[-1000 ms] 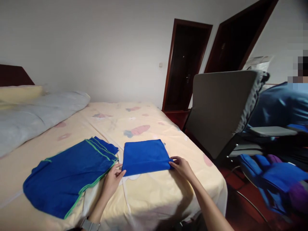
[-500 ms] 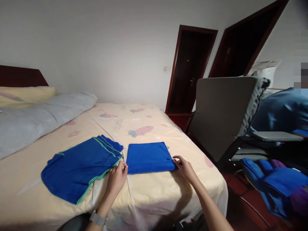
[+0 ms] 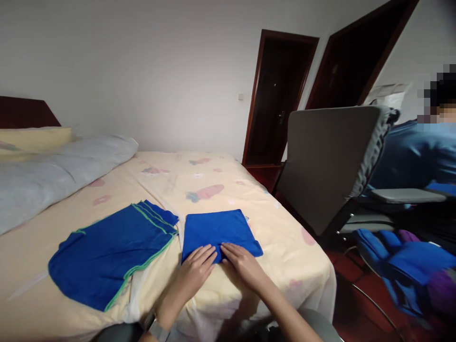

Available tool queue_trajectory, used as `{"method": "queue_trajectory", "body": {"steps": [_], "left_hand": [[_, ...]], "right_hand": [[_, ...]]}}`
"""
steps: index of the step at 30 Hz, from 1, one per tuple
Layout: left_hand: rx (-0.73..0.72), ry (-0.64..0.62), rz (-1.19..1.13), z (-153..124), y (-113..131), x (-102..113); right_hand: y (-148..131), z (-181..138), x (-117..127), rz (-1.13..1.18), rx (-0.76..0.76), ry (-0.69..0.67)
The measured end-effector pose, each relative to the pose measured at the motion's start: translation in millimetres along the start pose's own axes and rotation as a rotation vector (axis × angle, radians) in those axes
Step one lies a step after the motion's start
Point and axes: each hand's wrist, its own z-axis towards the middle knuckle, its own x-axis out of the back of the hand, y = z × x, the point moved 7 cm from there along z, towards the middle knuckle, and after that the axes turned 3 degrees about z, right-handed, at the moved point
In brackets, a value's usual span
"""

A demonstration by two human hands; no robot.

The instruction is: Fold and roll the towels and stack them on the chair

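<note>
A folded blue cloth (image 3: 215, 228) lies flat as a rough rectangle on the bed in front of me. My left hand (image 3: 197, 267) rests on its near edge, left of the middle, palm down with the fingers stretched out. Close beside it, my right hand (image 3: 241, 263) presses on the same near edge, fingers also extended. Neither hand grips anything. Just left of the folded cloth is a loose stack of blue cloths (image 3: 107, 254) with green stitched edges, layered and partly fanned out.
The bed has a cream patterned sheet (image 3: 210, 166). A grey bolster (image 3: 67, 164) and a yellow pillow (image 3: 39, 137) lie at the left. To the right stand a grey chair (image 3: 331, 166), a seated person in blue (image 3: 406, 152) and a heap of blue and purple cloths (image 3: 416, 266).
Both hands have left the near corners of the folded cloth and come together at the middle of its near edge, now lying flat. The camera view has shifted slightly.
</note>
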Motion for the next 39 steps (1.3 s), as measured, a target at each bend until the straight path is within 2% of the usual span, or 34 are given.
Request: {"method": "queue_trajectory", "body": {"steps": [2,5,11,15,19,23,26,29,31,33,36,39], "left_hand": [[-0.025,-0.04,0.002,1.3,0.8,-15.1],[-0.018,-0.07,-0.036,-9.3,-13.1,-30.2],[0.08,-0.116,-0.13,-37.9,-42.7,-31.3],[0.087,-0.15,-0.138,-41.4,-44.4,-28.1],[0.064,-0.143,-0.067,-35.7,-39.2,-18.8],[-0.002,-0.074,0.005,-18.4,-19.5,-6.2],[-0.064,-0.038,0.039,-2.1,-1.2,-9.9],[-0.053,-0.03,0.023,5.7,1.2,-23.4],[-0.057,-0.071,-0.012,2.9,-4.8,-33.8],[-0.056,-0.111,-0.05,-4.2,-14.8,-39.8],[-0.012,-0.104,-0.101,-16.2,-30.9,-36.6],[0.005,-0.079,-0.129,-25.2,-36.9,-30.2]], "right_hand": [[-9.1,1.4,-15.2,-0.001,0.052,-0.035],[5.0,-6.4,-18.5,-0.01,0.048,-0.057],[63.8,-37.5,14.7,0.049,-0.052,-0.084],[79.1,-45.8,25.9,0.108,-0.098,-0.092],[72.4,-41.0,28.0,0.06,-0.093,-0.127],[42.8,-22.1,29.1,-0.026,-0.027,-0.033],[11.1,-5.1,9.1,-0.022,0.079,-0.028],[-5.5,4.0,-17.9,-0.005,0.13,-0.084],[-3.5,3.8,-26.4,0.001,0.12,-0.103],[5.8,-1.2,-24.0,0.017,0.104,-0.111],[28.7,-14.4,-5.4,0.066,0.054,-0.117],[55.3,-30.7,15.8,0.118,-0.035,-0.139]]}}
